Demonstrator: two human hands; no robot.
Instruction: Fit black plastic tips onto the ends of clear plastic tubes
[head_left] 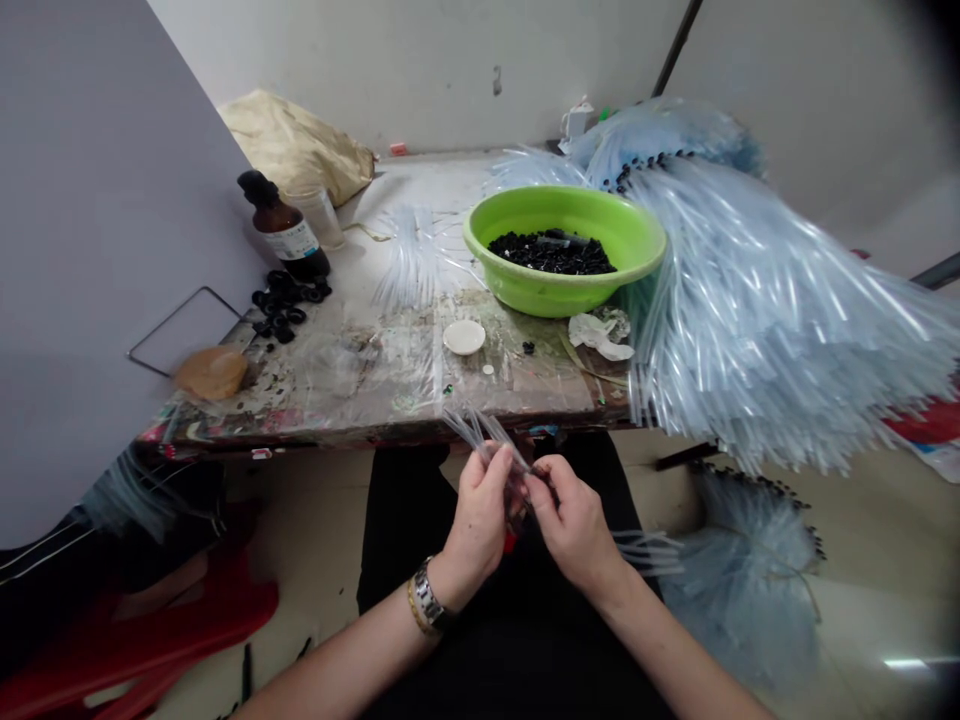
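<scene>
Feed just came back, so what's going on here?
A person's left hand grips a bunch of thin, clear plastic tubes in front of a worn, stained table. The right hand is close beside it; its exact grip is hidden. On the table, a round green plastic basin holds small black parts; a heap of clear tubing lies to its right.

A single camera, worn on the person's head, looks forward and down from above the lap [540,640] at six o'clock. It faces the worktop [405,395] across its front edge, with the wall [420,80] beyond at twelve. The left grip [484,500] and right grip [574,520] show at close range, below centre towards six; floor [877,570] appears at four, a pale panel [97,200] at ten
</scene>
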